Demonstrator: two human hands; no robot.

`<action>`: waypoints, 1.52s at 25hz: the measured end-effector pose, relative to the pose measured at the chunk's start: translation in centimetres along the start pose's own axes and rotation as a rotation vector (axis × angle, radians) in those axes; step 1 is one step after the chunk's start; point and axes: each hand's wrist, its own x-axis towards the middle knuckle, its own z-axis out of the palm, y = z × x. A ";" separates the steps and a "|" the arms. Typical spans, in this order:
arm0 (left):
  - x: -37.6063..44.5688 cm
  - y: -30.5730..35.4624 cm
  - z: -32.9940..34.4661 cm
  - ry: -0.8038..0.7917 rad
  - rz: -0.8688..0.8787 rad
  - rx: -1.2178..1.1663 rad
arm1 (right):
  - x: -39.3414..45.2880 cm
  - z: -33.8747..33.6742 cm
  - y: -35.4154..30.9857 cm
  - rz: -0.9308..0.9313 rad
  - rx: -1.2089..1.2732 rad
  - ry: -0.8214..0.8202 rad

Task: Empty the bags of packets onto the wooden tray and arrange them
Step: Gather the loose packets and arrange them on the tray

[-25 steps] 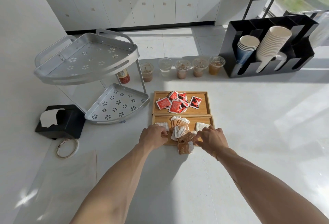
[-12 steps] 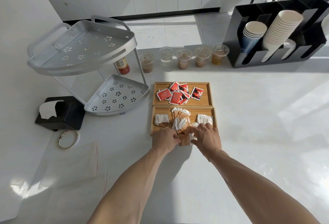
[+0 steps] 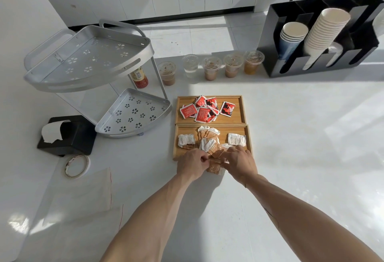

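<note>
Sorting: a person leans over a white table [image 3: 291, 137], both hands at the near edge of the near wooden tray [image 3: 248, 137].
Left hand [image 3: 192, 165]: fingers curled, apparently pinching a brown packet [image 3: 215, 167] that overhangs the tray's near rim.
Right hand [image 3: 241, 163]: fingers bent onto the same packet from the other side; whether it pinches or only presses cannot be told.
Near tray: white packets [image 3: 236, 139] lie in small groups left and right, with a loose heap of brown and white ones in the middle.
Far tray [image 3: 239, 112]: touches the near one and holds a jumble of red packets [image 3: 202, 110].
Bags: two flat clear bags [image 3: 83, 195] lie on the table, left of the arms, seemingly empty.
Risk: the overhanging packet could slip onto the table if the grip is loose, and the hands may nudge the middle heap into the tidy groups.
</note>
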 end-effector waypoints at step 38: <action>-7.7 -5.5 -9.3 -0.324 -0.358 0.213 | 3.2 -5.4 -6.5 -0.366 -0.304 -0.198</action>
